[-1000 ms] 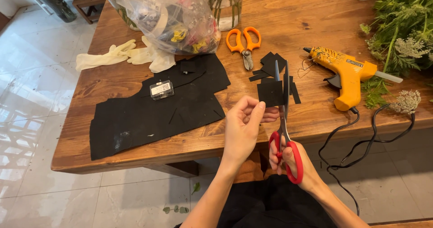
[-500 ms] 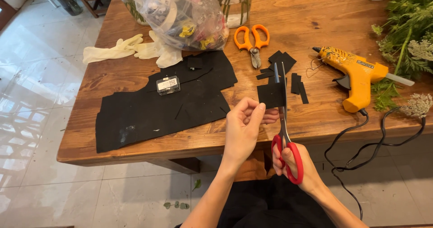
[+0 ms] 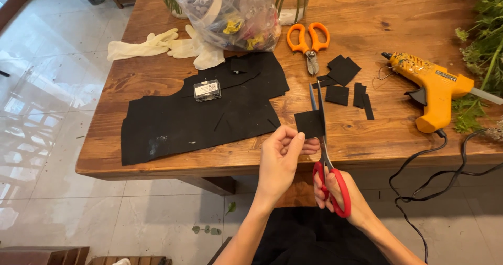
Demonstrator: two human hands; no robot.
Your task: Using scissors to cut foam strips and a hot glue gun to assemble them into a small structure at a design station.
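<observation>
My left hand (image 3: 280, 157) pinches a small black felt square (image 3: 308, 124) by its lower left corner, just above the table's front edge. My right hand (image 3: 340, 197) grips red-handled scissors (image 3: 326, 160), whose blades point away from me and straddle the square's right side. Beyond them lie several cut black felt pieces (image 3: 343, 81). A large black felt sheet (image 3: 209, 113) spreads to the left on the wooden table (image 3: 367, 24).
A small clear box (image 3: 207, 90) rests on the big sheet. Orange scissors (image 3: 309, 39), a yellow glue gun (image 3: 432, 87) with a black cord (image 3: 450, 160), white gloves (image 3: 162, 47), a plastic bag of bits (image 3: 230, 13) and greenery (image 3: 484, 50) crowd the table.
The camera view has drifted, shifting the table to the right in frame. My hands hold the square and red scissors in much the same pose, blades still on the felt.
</observation>
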